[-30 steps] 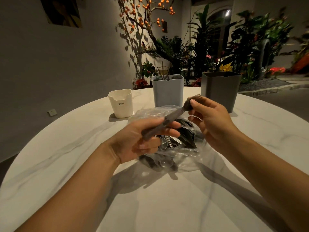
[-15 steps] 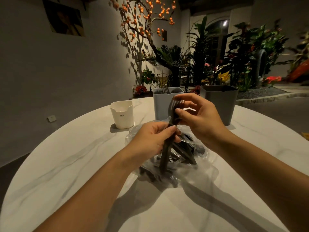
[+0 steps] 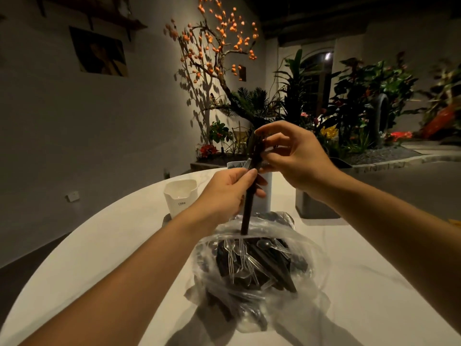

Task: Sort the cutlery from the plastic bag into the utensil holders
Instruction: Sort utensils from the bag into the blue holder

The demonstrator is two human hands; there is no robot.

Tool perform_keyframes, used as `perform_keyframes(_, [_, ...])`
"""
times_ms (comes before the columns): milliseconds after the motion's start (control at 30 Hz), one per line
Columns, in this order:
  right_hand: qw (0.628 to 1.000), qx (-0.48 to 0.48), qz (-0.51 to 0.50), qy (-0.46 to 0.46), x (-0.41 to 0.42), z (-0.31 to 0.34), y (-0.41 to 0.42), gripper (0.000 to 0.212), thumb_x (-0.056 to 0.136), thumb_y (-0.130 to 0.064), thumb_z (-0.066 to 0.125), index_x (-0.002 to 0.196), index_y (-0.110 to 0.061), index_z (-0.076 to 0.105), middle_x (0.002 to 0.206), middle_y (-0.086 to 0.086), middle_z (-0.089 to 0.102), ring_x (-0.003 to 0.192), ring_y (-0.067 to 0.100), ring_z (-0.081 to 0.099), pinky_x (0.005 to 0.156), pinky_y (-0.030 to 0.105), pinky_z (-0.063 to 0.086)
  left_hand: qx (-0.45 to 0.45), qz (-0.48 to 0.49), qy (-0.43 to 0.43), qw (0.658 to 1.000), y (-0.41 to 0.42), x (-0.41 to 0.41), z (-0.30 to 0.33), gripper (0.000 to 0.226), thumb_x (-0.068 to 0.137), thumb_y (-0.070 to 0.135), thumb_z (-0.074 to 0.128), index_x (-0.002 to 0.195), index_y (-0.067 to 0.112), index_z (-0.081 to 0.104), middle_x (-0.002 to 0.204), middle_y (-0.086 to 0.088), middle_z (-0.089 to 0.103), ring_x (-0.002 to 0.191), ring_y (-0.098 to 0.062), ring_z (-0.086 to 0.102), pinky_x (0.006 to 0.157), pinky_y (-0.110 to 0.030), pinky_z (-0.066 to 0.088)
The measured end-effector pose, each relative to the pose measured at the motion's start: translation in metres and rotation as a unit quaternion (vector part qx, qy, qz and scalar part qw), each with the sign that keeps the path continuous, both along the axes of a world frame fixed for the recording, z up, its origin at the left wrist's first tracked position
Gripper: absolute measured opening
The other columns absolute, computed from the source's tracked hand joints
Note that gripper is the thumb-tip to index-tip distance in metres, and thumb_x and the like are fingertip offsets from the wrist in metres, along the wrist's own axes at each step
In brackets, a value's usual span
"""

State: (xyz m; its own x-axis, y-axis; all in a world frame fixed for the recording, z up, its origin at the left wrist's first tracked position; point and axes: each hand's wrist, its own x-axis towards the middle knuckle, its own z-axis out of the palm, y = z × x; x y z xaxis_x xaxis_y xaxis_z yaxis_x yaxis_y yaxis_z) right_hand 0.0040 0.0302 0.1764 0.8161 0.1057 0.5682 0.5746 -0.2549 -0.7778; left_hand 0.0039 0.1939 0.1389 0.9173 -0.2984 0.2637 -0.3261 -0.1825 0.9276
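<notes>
Above the plastic bag (image 3: pixel 262 268) I hold a dark bundle of cutlery (image 3: pixel 250 193) nearly upright, its lower end just over the bag's open mouth. My left hand (image 3: pixel 229 193) is curled round the handles, a clear piece pinched in with them, while my right hand (image 3: pixel 296 156) pinches the top ends between thumb and fingertips (which kind of utensil, I cannot tell). More black and clear cutlery lies inside the bag on the white table (image 3: pixel 104 245). Beyond stand a white holder (image 3: pixel 180 197), a blue-grey holder (image 3: pixel 268 193) behind my hands and a dark grey holder (image 3: pixel 314 208).
</notes>
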Motion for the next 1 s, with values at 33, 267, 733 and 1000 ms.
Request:
perform_keyframes(33, [1.000, -0.006, -0.013, -0.009, 0.005, 0.003, 0.000, 0.043, 0.091, 0.011, 0.058, 0.122, -0.018, 0.061, 0.109, 0.006, 0.065, 0.093, 0.016, 0.072, 0.070, 0.024, 0.060, 0.004, 0.011, -0.013, 1.000, -0.002, 0.005, 0.003, 0.029, 0.106, 0.030, 0.047, 0.102, 0.014, 0.071, 0.085, -0.002, 0.074, 0.044, 0.003, 0.048, 0.046, -0.016, 0.034])
perform_keyframes(267, [0.992, -0.048, -0.076, -0.091, 0.035, 0.016, -0.001, 0.047, 0.090, 0.009, 0.060, 0.123, -0.024, 0.056, 0.104, -0.002, 0.060, 0.096, 0.014, 0.068, 0.071, 0.027, 0.062, 0.012, 0.045, -0.076, 0.996, -0.012, 0.036, 0.018, 0.016, 0.102, 0.018, 0.055, 0.109, 0.016, 0.069, 0.092, -0.004, 0.075, 0.044, 0.006, 0.054, 0.057, -0.026, 0.045])
perform_keyframes(733, [0.902, -0.196, -0.182, -0.339, 0.112, 0.038, -0.001, 0.038, 0.088, 0.002, 0.065, 0.124, -0.003, 0.053, 0.106, 0.009, 0.062, 0.091, 0.022, 0.066, 0.071, 0.036, 0.062, 0.054, 0.097, -0.133, 0.985, -0.019, 0.137, 0.048, 0.017, 0.094, 0.038, 0.066, 0.084, 0.027, 0.075, 0.086, 0.008, 0.075, 0.090, -0.017, 0.069, 0.091, -0.044, 0.055])
perform_keyframes(1000, [0.901, -0.251, -0.178, -0.307, 0.156, 0.010, -0.004, 0.032, 0.089, -0.003, 0.065, 0.120, -0.009, 0.057, 0.113, 0.010, 0.063, 0.093, 0.025, 0.066, 0.071, 0.040, 0.062, 0.088, 0.104, -0.067, 0.988, -0.020, 0.184, 0.019, 0.016, 0.096, 0.033, 0.066, 0.101, 0.022, 0.076, 0.096, 0.004, 0.074, 0.098, -0.021, 0.068, 0.088, -0.039, 0.055])
